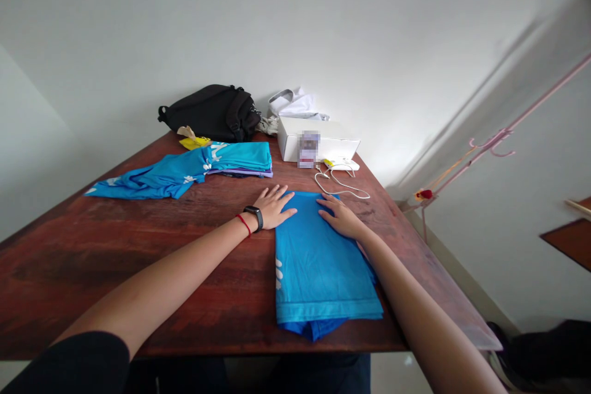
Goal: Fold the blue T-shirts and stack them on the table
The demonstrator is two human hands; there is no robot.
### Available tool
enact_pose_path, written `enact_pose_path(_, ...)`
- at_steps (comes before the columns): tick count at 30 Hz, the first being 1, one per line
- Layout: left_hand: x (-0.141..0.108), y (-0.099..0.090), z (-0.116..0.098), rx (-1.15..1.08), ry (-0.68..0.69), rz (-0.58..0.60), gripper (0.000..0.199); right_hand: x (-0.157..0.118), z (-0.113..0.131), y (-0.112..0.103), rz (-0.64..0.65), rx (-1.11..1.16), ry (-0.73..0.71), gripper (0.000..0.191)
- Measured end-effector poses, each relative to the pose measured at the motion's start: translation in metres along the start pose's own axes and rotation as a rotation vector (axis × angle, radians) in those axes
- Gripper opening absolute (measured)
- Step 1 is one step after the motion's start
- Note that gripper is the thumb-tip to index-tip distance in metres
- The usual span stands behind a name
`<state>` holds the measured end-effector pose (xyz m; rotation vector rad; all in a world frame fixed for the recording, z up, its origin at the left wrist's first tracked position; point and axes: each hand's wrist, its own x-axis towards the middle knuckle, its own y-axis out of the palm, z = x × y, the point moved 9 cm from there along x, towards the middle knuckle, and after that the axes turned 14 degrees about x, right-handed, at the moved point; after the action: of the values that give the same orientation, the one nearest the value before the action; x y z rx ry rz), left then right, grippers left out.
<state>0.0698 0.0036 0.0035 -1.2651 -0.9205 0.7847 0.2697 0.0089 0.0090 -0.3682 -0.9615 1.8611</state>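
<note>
On the right half of the wooden table (221, 314), a folded blue garment (323, 258) lies near the edge and could skew if its layers slide. The left hand (272, 208) and right hand (342, 218) rest apart, flat with fingers loose, at its far corners; uneven pressure might wrinkle it. A darker flap (314, 328) protruding nearest could crease; the white cable (368, 197) just beyond could catch a finger.
</note>
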Motion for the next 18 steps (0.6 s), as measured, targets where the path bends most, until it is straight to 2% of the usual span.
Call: enact_pose_path(18, 0.0, -0.0002, 0.0011, -0.005, -0.006, 0.002, 0.068, -0.0002, 0.0014, -0.001, -0.001, 0.007, -0.006, 0.049)
